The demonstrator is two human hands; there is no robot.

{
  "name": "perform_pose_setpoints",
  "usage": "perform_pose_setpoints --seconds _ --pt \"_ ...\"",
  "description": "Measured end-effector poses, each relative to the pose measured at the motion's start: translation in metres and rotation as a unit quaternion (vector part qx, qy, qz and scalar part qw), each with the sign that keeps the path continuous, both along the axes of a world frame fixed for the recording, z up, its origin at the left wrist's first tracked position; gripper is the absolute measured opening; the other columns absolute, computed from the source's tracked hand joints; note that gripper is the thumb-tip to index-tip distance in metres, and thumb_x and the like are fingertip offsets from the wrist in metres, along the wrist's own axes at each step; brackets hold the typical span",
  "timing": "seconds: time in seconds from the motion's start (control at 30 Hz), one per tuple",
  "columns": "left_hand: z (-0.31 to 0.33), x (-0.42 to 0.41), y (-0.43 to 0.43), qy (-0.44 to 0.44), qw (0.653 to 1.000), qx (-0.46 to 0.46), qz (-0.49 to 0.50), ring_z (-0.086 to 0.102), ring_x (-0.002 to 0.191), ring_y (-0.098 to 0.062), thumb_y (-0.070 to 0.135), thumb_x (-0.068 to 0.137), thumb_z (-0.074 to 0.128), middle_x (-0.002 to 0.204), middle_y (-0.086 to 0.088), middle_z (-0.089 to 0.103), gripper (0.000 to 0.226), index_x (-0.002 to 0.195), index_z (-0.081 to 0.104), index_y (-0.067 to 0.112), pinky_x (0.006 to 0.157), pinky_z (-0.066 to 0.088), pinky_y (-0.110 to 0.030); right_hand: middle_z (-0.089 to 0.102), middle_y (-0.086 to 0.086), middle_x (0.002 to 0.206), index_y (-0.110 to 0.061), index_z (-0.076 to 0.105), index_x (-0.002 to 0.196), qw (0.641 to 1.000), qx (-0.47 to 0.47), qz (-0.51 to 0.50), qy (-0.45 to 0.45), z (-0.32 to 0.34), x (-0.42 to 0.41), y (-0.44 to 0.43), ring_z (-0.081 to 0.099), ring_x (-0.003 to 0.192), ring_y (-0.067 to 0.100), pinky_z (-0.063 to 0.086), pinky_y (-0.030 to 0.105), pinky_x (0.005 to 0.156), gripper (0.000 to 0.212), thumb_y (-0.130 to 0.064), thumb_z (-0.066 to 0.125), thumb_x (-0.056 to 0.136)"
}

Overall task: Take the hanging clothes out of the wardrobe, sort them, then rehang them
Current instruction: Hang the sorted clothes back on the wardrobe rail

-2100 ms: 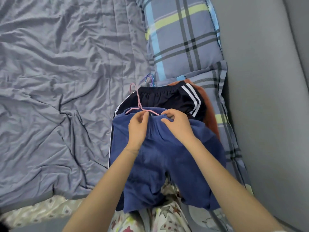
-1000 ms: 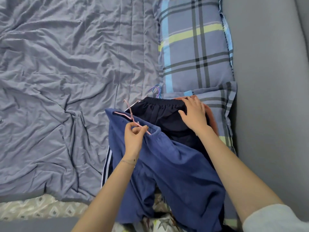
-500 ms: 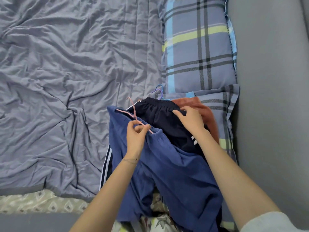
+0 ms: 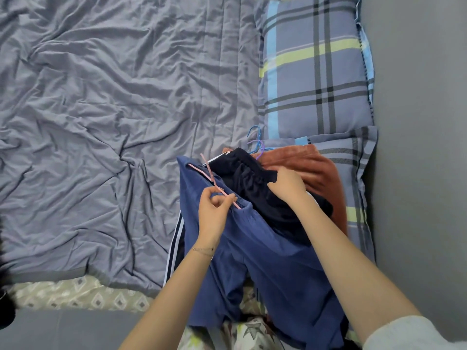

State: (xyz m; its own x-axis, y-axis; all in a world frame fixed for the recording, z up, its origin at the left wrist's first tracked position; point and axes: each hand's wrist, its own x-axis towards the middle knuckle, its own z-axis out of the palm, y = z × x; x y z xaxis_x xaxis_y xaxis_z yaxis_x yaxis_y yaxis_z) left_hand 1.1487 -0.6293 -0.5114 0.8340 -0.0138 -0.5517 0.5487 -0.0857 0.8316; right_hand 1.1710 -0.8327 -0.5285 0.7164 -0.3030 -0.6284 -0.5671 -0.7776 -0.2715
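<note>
grey quilt (image 4: 101,122) lies beneath. left hand (image 4: 214,213) pinches the pink hanger (image 4: 211,177), right hand (image 4: 288,185) grips the black shorts (image 4: 242,170); best lift these apart slowly.

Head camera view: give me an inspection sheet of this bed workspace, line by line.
Surface: wrinkled grey quilt; patterned sheet at the near edge.
Job's things: blue shorts with pink hanger in the waistband, lying over black striped shorts and a rust garment; blue and purple hanger hooks behind the pile.
Clutter: plaid pillows beside and under the pile.
Grips: left hand pinches the pink hanger; right hand grips the black striped shorts' waistband.
Cables: nothing seen.
Surroundings: grey wall on the right.
</note>
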Motion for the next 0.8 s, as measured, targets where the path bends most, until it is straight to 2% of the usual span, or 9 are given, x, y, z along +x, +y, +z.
perform_pose_setpoints --seconds 0.07,0.2,0.3,0.37,0.43,0.5,0.6,0.7,0.8 --pt "0.004 -0.004 0.005 0.003 1.000 0.001 -0.003 0.057 0.071 -0.018 0.011 0.088 0.070 0.063 -0.004 0.057 0.022 0.096 0.050 0.014 0.075 0.048 -0.021 0.067 0.013 0.098 -0.003 0.059 0.092 1.000 0.008 -0.014 0.026 0.002 -0.006 0.004 0.060 0.086 0.033 0.047 0.032 0.068 0.017 -0.019 0.059 0.085" --pt "0.015 -0.014 0.021 0.009 1.000 0.010 -0.025 0.057 0.069 -0.014 0.014 0.089 0.070 0.067 -0.008 0.057 0.022 0.095 0.049 0.015 0.068 0.047 -0.019 0.063 0.011 0.094 -0.007 0.051 0.080 0.997 0.002 -0.022 0.068 0.001 -0.023 0.025 0.058 0.080 0.033 0.040 0.029 0.059 0.016 -0.016 0.065 0.078" --pt "0.019 -0.023 0.032 0.016 0.999 0.012 -0.048 0.058 0.065 -0.011 0.014 0.090 0.068 0.061 0.002 0.059 0.022 0.098 0.047 0.014 0.069 0.047 -0.021 0.060 0.013 0.116 -0.007 0.060 0.098 0.997 -0.028 -0.005 0.075 -0.007 -0.032 0.040 0.059 0.103 0.033 0.046 0.034 0.072 0.028 -0.028 0.070 0.083" --pt "0.018 -0.029 0.040 0.019 0.998 0.011 -0.057 0.057 0.070 -0.018 0.013 0.091 0.067 0.065 -0.005 0.059 0.023 0.102 0.047 0.011 0.075 0.048 -0.029 0.050 0.014 0.129 -0.007 0.060 0.115 0.995 -0.052 0.002 0.090 -0.014 -0.036 0.044 0.050 0.119 0.033 0.045 0.039 0.089 0.048 -0.043 0.071 0.084" --pt "0.015 -0.034 0.047 0.016 0.998 0.011 -0.059 0.055 0.071 -0.024 0.011 0.091 0.066 0.068 -0.013 0.056 0.022 0.101 0.047 0.012 0.076 0.047 -0.034 0.049 0.015 0.129 -0.008 0.061 0.115 0.995 -0.080 0.007 0.067 -0.019 -0.040 0.045 0.044 0.122 0.034 0.041 0.041 0.097 0.045 -0.042 0.068 0.087" --pt "0.013 -0.038 0.054 0.015 0.998 0.012 -0.053 0.052 0.070 -0.025 0.010 0.092 0.066 0.068 -0.014 0.054 0.021 0.096 0.046 0.014 0.074 0.045 -0.034 0.057 0.016 0.120 -0.008 0.066 0.107 0.996 -0.085 -0.014 0.028 -0.022 -0.044 0.046 0.048 0.116 0.036 0.042 0.039 0.092 0.033 -0.033 0.063 0.087" --pt "0.012 -0.042 0.059 0.018 0.999 0.013 -0.048 0.053 0.071 -0.028 0.009 0.092 0.066 0.069 -0.020 0.054 0.020 0.098 0.047 0.012 0.074 0.046 -0.038 0.069 0.016 0.100 -0.010 0.068 0.093 0.996 -0.035 -0.078 -0.002 -0.017 -0.049 0.049 0.061 0.102 0.037 0.045 0.037 0.078 0.022 -0.028 0.063 0.084" --pt "0.018 -0.043 0.059 0.025 0.999 0.008 -0.042 0.057 0.075 -0.030 0.010 0.091 0.067 0.079 -0.034 0.058 0.025 0.107 0.048 0.006 0.080 0.050 -0.043 0.070 0.013 0.089 -0.014 0.063 0.079 0.993 0.016 -0.116 -0.019 -0.004 -0.052 0.055 0.065 0.090 0.036 0.042 0.034 0.064 0.015 -0.029 0.066 0.079" --pt "0.030 -0.040 0.060 0.020 0.999 0.001 -0.031 0.059 0.075 -0.027 0.012 0.092 0.067 0.080 -0.031 0.059 0.025 0.110 0.050 0.008 0.081 0.051 -0.041 0.067 0.003 0.072 -0.020 0.058 0.066 0.990 0.061 -0.123 -0.034 0.016 -0.053 0.062 0.063 0.077 0.031 0.038 0.032 0.056 0.020 -0.034 0.068 0.075"
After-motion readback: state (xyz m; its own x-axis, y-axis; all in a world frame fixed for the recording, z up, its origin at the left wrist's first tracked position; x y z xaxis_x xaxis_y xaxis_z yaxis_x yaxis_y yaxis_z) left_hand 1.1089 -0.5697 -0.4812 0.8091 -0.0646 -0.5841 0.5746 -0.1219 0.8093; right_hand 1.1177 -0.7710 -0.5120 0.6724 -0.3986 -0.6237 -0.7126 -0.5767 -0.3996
